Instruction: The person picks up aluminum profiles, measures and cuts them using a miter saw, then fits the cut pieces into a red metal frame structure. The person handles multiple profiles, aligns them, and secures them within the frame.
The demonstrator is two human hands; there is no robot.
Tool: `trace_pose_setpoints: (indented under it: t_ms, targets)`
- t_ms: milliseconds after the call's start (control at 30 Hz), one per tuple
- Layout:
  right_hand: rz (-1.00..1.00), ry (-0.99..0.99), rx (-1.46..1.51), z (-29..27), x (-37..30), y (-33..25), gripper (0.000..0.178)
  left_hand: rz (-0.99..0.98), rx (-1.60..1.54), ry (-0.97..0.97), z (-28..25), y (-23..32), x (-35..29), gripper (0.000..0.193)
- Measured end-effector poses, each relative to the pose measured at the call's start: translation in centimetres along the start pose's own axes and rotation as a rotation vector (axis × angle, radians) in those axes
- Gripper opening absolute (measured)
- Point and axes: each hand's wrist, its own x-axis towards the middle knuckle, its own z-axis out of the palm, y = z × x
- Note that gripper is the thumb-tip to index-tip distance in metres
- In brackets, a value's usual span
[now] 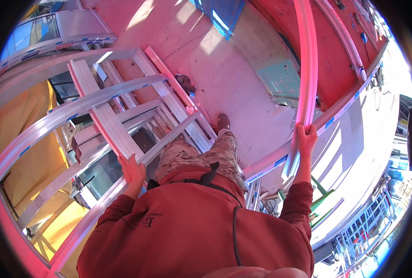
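Observation:
My right hand (307,136) is closed on the edge of a long metal profile (306,65), which looks pink in this light. The profile runs from the top of the view down past my hand, crossing the edge of a red-topped workbench (328,123). On my left, my left hand (132,170) lies with fingers stretched out against the near end of a wide metal profile (107,118). That piece rests across a large window-like metal frame (78,105) with several bars. The underside of my left fingers is hidden.
More profiles (173,81) lean beside the frame, near my shoe (223,122). Yellow sheeting (27,134) shows through the frame. Another metal profile (349,37) lies on the workbench. A blue sheet (222,14) is at the far end; a green bar (320,187) is by my right elbow.

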Motion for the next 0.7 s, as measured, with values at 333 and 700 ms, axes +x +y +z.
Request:
trace_pose_setpoints:
  t_ms: [333,700]
  targets:
    - [0.084,-0.005,-0.172,0.1,-0.3,-2.0,0.036,0.057,-0.155,0.015,8.4,-7.7,5.6,0.028]
    - [0.051,-0.075,-0.142,-1.0,-0.7,-2.9,0.040,0.063,-0.090,-0.325,0.7,3.3,16.8,0.026]
